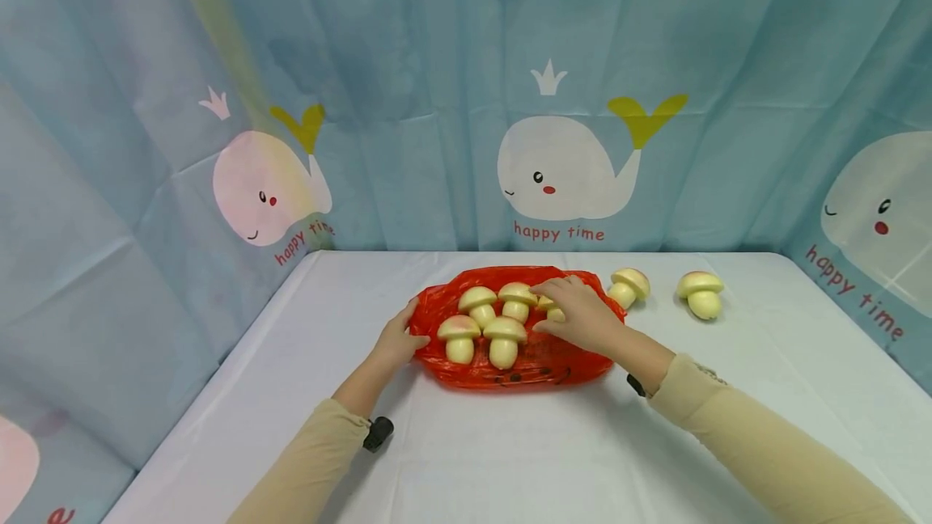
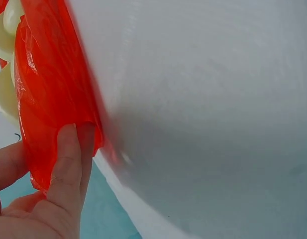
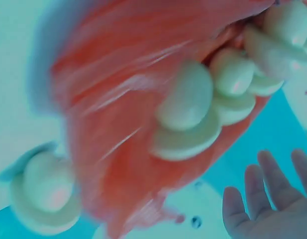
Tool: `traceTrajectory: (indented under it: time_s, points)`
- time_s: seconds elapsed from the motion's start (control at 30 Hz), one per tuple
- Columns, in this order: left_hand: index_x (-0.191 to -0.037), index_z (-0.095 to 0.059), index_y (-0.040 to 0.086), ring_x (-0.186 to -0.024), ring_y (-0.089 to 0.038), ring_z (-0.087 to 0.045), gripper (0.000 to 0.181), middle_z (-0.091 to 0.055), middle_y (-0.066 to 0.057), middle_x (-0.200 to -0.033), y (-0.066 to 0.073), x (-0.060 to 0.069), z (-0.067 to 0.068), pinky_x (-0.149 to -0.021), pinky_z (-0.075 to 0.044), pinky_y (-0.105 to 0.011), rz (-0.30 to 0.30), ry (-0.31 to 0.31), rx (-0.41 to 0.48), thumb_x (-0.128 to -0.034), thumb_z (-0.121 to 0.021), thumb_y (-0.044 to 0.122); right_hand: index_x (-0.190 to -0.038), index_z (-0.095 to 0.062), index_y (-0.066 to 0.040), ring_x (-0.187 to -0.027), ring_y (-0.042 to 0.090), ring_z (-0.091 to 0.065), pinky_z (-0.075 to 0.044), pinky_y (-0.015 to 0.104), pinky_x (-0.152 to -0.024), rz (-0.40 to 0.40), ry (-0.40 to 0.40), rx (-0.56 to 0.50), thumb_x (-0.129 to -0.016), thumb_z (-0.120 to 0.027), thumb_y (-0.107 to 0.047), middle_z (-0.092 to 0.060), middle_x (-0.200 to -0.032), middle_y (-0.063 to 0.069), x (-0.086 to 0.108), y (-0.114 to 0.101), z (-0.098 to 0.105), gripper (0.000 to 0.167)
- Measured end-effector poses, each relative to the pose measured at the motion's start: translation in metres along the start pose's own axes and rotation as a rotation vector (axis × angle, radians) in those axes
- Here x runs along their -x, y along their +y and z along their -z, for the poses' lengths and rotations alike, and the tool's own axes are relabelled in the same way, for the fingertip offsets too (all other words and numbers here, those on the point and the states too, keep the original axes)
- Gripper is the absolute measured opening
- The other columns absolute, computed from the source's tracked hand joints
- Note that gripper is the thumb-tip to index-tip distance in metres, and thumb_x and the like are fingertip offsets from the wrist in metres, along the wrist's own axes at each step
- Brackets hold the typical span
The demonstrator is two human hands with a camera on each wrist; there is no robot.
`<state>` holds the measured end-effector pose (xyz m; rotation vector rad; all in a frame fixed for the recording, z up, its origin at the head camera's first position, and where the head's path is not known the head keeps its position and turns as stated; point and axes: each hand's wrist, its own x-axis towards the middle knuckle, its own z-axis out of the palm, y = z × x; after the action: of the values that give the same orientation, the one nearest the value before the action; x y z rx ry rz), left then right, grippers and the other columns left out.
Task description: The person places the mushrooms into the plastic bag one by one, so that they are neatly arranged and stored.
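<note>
A red plastic bag (image 1: 527, 374) lies on the table with several pale yellow toy mushrooms (image 1: 503, 342) on top of it, grouped toward its middle and left. My left hand (image 1: 396, 340) holds the bag's left edge. In the left wrist view, its thumb and fingers stand on either side of the red plastic (image 2: 53, 94). Above the right part of the bag is my right hand (image 1: 582, 318), partly covering one mushroom (image 1: 551, 311). The right wrist view shows this hand (image 3: 272, 204) with straight, spread fingers and nothing held, apart from the mushrooms (image 3: 185, 102).
Two more toy mushrooms stand right of the bag: one (image 1: 629, 288) close by its right edge, another (image 1: 702, 294) farther right. The table (image 1: 473, 459) has a white cover. Behind it hangs a blue curtain (image 1: 437, 87) printed with whales.
</note>
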<state>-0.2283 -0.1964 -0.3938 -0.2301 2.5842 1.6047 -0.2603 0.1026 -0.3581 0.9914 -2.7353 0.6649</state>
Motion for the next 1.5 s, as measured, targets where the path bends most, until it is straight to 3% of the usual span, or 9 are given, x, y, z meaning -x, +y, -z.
traceTrajectory:
  time_s: [0.17, 0.3, 0.47, 0.67, 0.93, 1.07, 1.27, 1.5]
  points:
    - [-0.155, -0.020, 0.009, -0.142, -0.042, -0.019, 0.073, -0.024, -0.025, -0.155, 0.000, 0.001, -0.001, -0.104, -0.038, -0.051, 0.003, -0.001, -0.012, -0.0919, -0.054, -0.006, -0.124, -0.058, 0.005, -0.116, 0.042, -0.048, -0.038, 0.058, -0.097, -0.069, 0.166, -0.039, -0.086, -0.073, -0.011, -0.059, -0.124, 0.023, 0.017, 0.022, 0.020, 0.044]
    - [-0.156, -0.020, 0.010, -0.142, -0.042, -0.019, 0.074, -0.023, -0.024, -0.156, 0.000, 0.000, -0.001, -0.104, -0.038, -0.050, 0.003, -0.002, -0.013, -0.0921, -0.054, -0.005, -0.129, -0.053, 0.007, -0.120, 0.046, -0.043, -0.035, 0.062, -0.099, -0.196, 0.256, -0.089, -0.089, -0.069, -0.008, -0.053, -0.127, 0.027, 0.032, 0.041, 0.036, 0.046]
    - [-0.156, -0.020, 0.011, -0.143, -0.042, -0.018, 0.074, -0.023, -0.024, -0.156, -0.001, -0.001, 0.000, -0.103, -0.039, -0.050, 0.006, -0.006, -0.011, -0.0922, -0.054, -0.005, -0.132, -0.047, 0.010, -0.114, 0.048, -0.042, -0.036, 0.064, -0.094, -0.271, 0.365, -0.117, -0.090, -0.066, -0.006, -0.049, -0.125, 0.032, 0.048, 0.066, 0.048, 0.049]
    - [-0.156, -0.021, 0.011, -0.142, -0.042, -0.019, 0.074, -0.024, -0.024, -0.155, -0.002, 0.000, 0.001, -0.101, -0.041, -0.050, 0.009, -0.011, -0.015, -0.0919, -0.055, -0.005, -0.129, -0.047, 0.013, -0.111, 0.051, -0.043, -0.036, 0.065, -0.091, -0.261, 0.402, -0.075, -0.087, -0.068, -0.002, -0.048, -0.123, 0.035, 0.064, 0.089, 0.053, 0.049]
    - [-0.156, -0.020, 0.011, -0.142, -0.043, -0.018, 0.075, -0.023, -0.025, -0.155, -0.002, 0.000, 0.001, -0.101, -0.041, -0.051, 0.009, -0.017, -0.024, -0.0918, -0.055, -0.006, -0.129, -0.049, 0.013, -0.115, 0.053, -0.039, -0.031, 0.066, -0.093, -0.321, 0.459, -0.077, -0.088, -0.069, -0.004, -0.044, -0.128, 0.036, 0.076, 0.107, 0.065, 0.049]
    - [-0.156, -0.019, 0.011, -0.142, -0.043, -0.017, 0.075, -0.022, -0.025, -0.156, -0.002, 0.000, 0.000, -0.101, -0.041, -0.051, 0.015, -0.020, -0.015, -0.0922, -0.055, -0.006, -0.136, -0.044, 0.011, -0.125, 0.057, -0.030, -0.028, 0.068, -0.098, -0.407, 0.427, -0.073, -0.091, -0.067, -0.009, -0.037, -0.135, 0.039, 0.079, 0.120, 0.070, 0.054]
    - [-0.156, -0.019, 0.011, -0.141, -0.044, -0.019, 0.075, -0.022, -0.025, -0.156, -0.002, 0.001, 0.001, -0.100, -0.042, -0.051, 0.018, -0.020, -0.011, -0.0919, -0.055, -0.006, -0.149, -0.020, 0.008, -0.132, 0.060, -0.016, -0.023, 0.068, -0.103, -0.653, 0.269, -0.171, -0.097, -0.060, -0.021, -0.014, -0.143, 0.045, 0.081, 0.143, 0.075, 0.072]
    - [-0.156, -0.019, 0.010, -0.140, -0.044, -0.022, 0.075, -0.024, -0.026, -0.155, -0.001, 0.002, 0.000, -0.098, -0.044, -0.050, 0.015, -0.017, -0.013, -0.0914, -0.055, -0.006, -0.150, -0.009, 0.008, -0.130, 0.063, -0.016, -0.025, 0.068, -0.103, -0.800, 0.129, -0.216, -0.094, -0.060, -0.017, -0.011, -0.140, 0.050, 0.083, 0.161, 0.074, 0.080]
